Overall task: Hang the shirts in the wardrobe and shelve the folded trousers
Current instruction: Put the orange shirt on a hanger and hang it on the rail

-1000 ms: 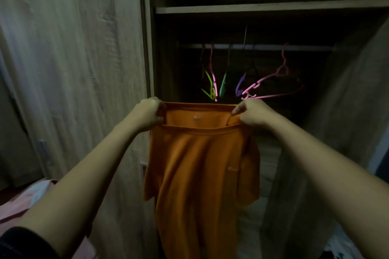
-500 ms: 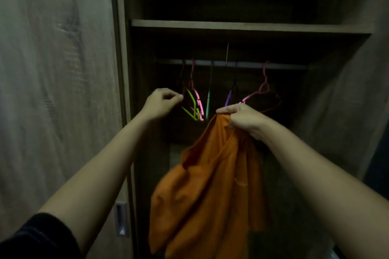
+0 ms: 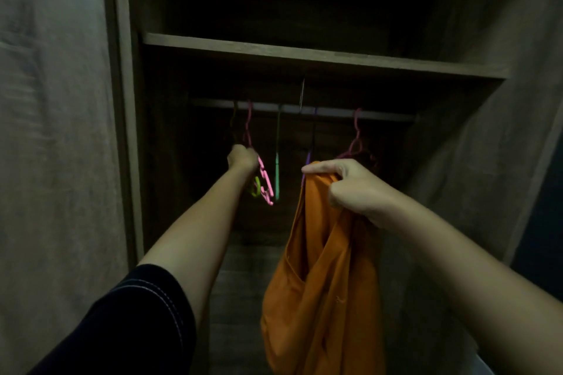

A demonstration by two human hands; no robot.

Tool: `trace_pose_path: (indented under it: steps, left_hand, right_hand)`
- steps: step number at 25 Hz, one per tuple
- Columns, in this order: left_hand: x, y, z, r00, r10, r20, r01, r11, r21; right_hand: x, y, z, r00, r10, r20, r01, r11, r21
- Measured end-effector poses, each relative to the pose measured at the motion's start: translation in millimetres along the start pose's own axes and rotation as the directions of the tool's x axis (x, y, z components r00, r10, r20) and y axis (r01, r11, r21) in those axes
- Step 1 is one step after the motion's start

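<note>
- Since half a second ago the left hand [image 3: 243, 158] has reached deeper, up to the pink hanger [image 3: 265, 181] on the rail [image 3: 384, 115]. Its fingers are curled round the thin plastic neck.
- Beside it the right hand [image 3: 350, 189] grips the orange shirt [image 3: 320, 283] at the top, fingers clamped on bunched cloth.
- Soft, matte fabric droops in loose folds in front of the dim wood-grain wardrobe [image 3: 304, 53].

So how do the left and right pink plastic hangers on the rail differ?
The left pink plastic hanger seems gripped at its neck by the left hand; the right pink plastic hanger hangs untouched. The left one's body shows clearly; the right one's is partly hidden behind the right hand holding the orange shirt. Both hook over the rail.
</note>
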State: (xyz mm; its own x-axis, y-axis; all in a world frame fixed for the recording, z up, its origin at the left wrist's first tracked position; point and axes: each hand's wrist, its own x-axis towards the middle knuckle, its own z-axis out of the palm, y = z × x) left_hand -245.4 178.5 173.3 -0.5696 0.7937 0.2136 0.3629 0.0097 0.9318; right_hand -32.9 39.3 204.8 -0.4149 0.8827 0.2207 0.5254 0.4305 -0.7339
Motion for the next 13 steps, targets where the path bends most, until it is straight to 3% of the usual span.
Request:
trace_pose_path:
  steps: [3, 6, 8, 13]
  left_hand:
    - [-12, 14, 0, 0.994, 0.046, -0.095, -0.045, 0.999, 0.010]
    - [-23, 11, -7, 0.992, 0.078, -0.102, -0.081, 0.997, -0.019]
    - [-42, 0, -14, 0.996, 0.028, -0.085, -0.029, 1.000, -0.013]
    - [-119, -49, -48, 0.992, -0.100, -0.078, 0.118, 0.954, 0.277]
  right_hand:
    - [-5, 10, 2, 1.000, 0.013, -0.008, -0.013, 1.000, -0.022]
    - [-9, 21, 8, 0.999, 0.037, -0.021, -0.038, 0.999, -0.018]
    - [-9, 27, 12, 0.999, 0.026, -0.028, -0.026, 1.000, -0.001]
    - [2, 45, 38, 1.000, 0.002, -0.029, -0.004, 0.998, -0.065]
